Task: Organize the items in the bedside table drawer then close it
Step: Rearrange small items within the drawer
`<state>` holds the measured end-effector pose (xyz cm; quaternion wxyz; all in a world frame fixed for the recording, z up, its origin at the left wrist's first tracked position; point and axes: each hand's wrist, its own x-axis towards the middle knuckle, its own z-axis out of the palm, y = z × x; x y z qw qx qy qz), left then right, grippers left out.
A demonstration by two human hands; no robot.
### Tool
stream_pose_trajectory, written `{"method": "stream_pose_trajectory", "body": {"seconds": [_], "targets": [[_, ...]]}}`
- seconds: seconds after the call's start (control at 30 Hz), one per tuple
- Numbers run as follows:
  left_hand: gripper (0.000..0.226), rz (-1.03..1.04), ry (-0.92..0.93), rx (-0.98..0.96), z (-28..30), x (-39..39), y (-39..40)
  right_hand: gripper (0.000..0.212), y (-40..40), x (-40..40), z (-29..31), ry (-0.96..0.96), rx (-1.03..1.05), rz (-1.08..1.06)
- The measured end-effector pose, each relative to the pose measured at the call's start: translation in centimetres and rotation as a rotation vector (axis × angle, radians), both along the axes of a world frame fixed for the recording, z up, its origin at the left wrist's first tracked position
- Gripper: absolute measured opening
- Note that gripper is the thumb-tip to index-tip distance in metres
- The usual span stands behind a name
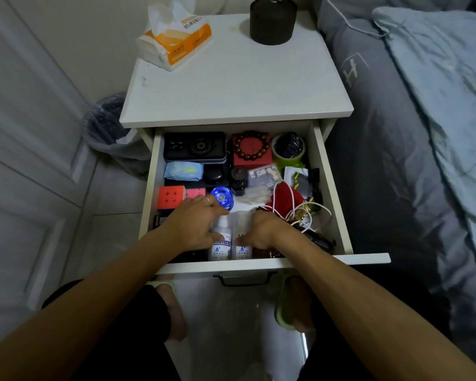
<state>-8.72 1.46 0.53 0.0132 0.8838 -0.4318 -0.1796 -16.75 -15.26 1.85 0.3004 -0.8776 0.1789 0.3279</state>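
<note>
- Head view: drawer (331,188) of the white bedside bench (231,86) pulled fully out, sorting judged about half done.
- Back rows already neat: black case (195,146) at rear left, red box (251,152) topped with a bead bracelet (251,146) beside it, green tape roll (288,149) at rear right.
- Middle row lined up too: blue wipes pack (184,171), small black jar (238,180), bag of dice (264,174).
- Front left tidy with red puzzle cube (171,197) and blue metal disc (222,198) close together.
- Front right left to settle: white cable (300,213) looped loosely over a red pouch (285,198), gold wrappers and dark bits beneath.
- Left hand (195,226) curled around a small white bottle (221,243); right hand (261,229) wrapped on its twin bottle (241,240), the two lying side by side, touching, against the front wall.
- Still to do, by this reading: straighten the cable corner, then push the drawer shut by its black handle (243,280).
- On top, untouched: tissue pack (173,39) and dark round container (272,20).
</note>
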Motion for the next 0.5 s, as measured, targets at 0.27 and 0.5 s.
{"method": "stream_pose_trajectory", "body": {"seconds": [0.27, 0.5], "targets": [[0.079, 0.089, 0.055, 0.0, 0.68, -0.45, 0.21, 0.032, 0.0, 0.25, 0.17, -0.042, -0.011, -0.055], [0.069, 0.167, 0.14, -0.054, 0.86, 0.11, -0.03, 0.04, 0.0, 0.02, 0.49, -0.052, -0.04, -0.013]]}}
